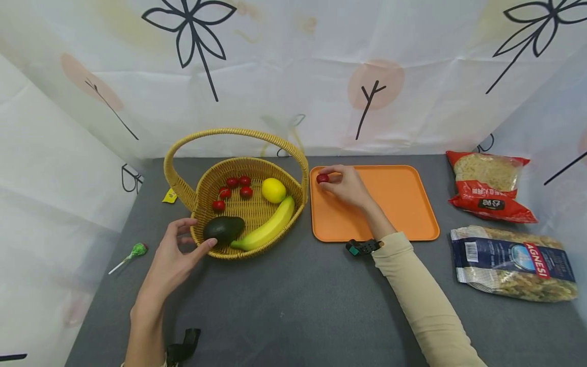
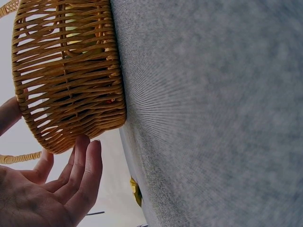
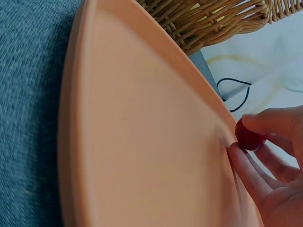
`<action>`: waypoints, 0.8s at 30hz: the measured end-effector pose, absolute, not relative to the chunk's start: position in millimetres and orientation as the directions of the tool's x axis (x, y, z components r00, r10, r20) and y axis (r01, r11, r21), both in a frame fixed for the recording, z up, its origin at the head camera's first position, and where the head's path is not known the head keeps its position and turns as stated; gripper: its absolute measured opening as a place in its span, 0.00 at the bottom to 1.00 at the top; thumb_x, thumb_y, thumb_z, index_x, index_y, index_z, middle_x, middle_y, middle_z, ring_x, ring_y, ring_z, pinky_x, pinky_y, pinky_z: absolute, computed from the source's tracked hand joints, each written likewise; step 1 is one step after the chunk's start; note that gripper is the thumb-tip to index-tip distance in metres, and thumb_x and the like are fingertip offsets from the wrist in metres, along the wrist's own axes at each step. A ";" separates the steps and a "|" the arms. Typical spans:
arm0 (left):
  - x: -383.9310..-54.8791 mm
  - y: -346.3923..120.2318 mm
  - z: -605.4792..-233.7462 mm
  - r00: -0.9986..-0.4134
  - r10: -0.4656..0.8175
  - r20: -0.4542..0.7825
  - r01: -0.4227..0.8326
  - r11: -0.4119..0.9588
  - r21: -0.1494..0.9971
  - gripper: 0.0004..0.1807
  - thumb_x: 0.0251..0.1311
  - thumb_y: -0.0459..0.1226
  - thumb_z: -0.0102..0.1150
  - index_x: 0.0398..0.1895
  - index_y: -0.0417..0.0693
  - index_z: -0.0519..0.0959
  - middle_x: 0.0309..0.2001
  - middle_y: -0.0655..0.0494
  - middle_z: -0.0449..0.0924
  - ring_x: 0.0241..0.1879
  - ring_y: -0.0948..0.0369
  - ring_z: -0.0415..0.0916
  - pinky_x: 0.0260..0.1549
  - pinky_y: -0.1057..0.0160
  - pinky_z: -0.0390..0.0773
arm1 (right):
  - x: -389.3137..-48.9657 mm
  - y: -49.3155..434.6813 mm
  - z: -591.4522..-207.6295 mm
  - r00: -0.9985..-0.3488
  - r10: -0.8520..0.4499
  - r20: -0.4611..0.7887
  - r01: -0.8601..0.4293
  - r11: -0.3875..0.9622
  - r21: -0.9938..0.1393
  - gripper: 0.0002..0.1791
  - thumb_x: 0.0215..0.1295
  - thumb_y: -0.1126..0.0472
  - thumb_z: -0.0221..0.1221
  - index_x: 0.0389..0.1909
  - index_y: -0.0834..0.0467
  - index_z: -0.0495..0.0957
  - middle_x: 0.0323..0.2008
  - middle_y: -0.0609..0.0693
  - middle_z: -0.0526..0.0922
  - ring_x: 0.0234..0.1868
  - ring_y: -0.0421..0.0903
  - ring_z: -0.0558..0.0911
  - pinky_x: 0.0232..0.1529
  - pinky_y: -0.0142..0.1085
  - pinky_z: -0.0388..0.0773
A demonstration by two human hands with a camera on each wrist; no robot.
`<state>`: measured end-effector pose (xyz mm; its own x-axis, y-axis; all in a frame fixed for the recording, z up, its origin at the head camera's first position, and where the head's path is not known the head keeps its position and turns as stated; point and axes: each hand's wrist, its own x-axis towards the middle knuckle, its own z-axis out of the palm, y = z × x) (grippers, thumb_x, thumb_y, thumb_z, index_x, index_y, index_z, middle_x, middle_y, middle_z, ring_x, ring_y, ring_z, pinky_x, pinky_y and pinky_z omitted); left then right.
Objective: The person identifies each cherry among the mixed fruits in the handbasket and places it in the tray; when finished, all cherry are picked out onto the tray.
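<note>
My left hand [image 1: 171,262] grips the near-left rim of a yellow wicker basket [image 1: 251,211], thumb over the rim and fingers along the outer wall. In the left wrist view those fingers [image 2: 80,179] rest against the woven side. Inside the basket are a dark avocado [image 1: 223,229], a banana [image 1: 270,229], a lemon [image 1: 273,190] and several red cherries [image 1: 245,192]. Over the far-left corner of an orange tray [image 1: 390,204], my right hand [image 1: 347,186] pinches one cherry [image 3: 248,136] between thumb and fingertips.
The basket's tall handle [image 1: 238,132] arches above it. At the right lie a red noodle bag [image 1: 490,188] and a blue-labelled pasta bag [image 1: 513,262]. A green lollipop [image 1: 137,250] and a small yellow packet [image 1: 170,195] lie left of the basket. Patterned cloth hangs behind the grey table.
</note>
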<state>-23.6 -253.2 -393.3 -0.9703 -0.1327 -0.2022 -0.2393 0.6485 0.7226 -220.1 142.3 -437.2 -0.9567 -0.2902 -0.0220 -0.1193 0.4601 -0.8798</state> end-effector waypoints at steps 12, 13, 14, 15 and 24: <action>-23.4 -254.1 -393.0 -0.967 -0.132 -0.219 -0.251 0.647 0.720 0.48 0.71 0.58 0.69 0.81 0.43 0.58 0.77 0.37 0.66 0.68 0.43 0.75 0.47 0.65 0.78 | -221.2 142.6 -434.2 -0.957 -0.290 -0.016 -0.125 0.462 -0.878 0.18 0.70 0.69 0.69 0.59 0.66 0.83 0.62 0.65 0.83 0.63 0.63 0.88 0.55 0.43 0.85; -23.4 -254.2 -393.1 -0.966 -0.132 -0.220 -0.252 0.649 0.718 0.49 0.71 0.59 0.69 0.81 0.43 0.58 0.77 0.37 0.66 0.68 0.43 0.75 0.47 0.64 0.78 | -221.3 142.8 -434.1 -0.956 -0.292 -0.012 -0.132 0.466 -0.875 0.19 0.70 0.69 0.69 0.60 0.66 0.82 0.61 0.64 0.83 0.62 0.63 0.89 0.56 0.45 0.86; -23.3 -254.3 -393.3 -0.966 -0.131 -0.221 -0.253 0.651 0.716 0.49 0.71 0.59 0.68 0.82 0.44 0.58 0.77 0.37 0.67 0.68 0.43 0.74 0.48 0.63 0.77 | -221.3 142.7 -433.9 -0.956 -0.293 -0.007 -0.138 0.473 -0.870 0.20 0.70 0.69 0.69 0.60 0.66 0.81 0.60 0.64 0.84 0.61 0.63 0.89 0.57 0.47 0.86; -23.3 -254.4 -393.4 -0.966 -0.131 -0.222 -0.253 0.652 0.715 0.49 0.71 0.59 0.68 0.82 0.44 0.58 0.77 0.37 0.67 0.68 0.43 0.74 0.48 0.62 0.77 | -221.3 142.6 -433.7 -0.957 -0.292 -0.003 -0.143 0.479 -0.866 0.20 0.70 0.68 0.70 0.60 0.66 0.80 0.59 0.65 0.85 0.60 0.63 0.90 0.57 0.50 0.86; -22.6 -254.3 -394.1 -0.967 -0.131 -0.216 -0.249 0.650 0.718 0.48 0.71 0.59 0.68 0.81 0.44 0.58 0.76 0.36 0.67 0.68 0.43 0.75 0.48 0.61 0.78 | -223.9 141.7 -433.6 -0.945 -0.323 0.047 -0.227 0.548 -0.805 0.19 0.68 0.68 0.72 0.59 0.64 0.85 0.60 0.65 0.83 0.58 0.64 0.89 0.60 0.54 0.86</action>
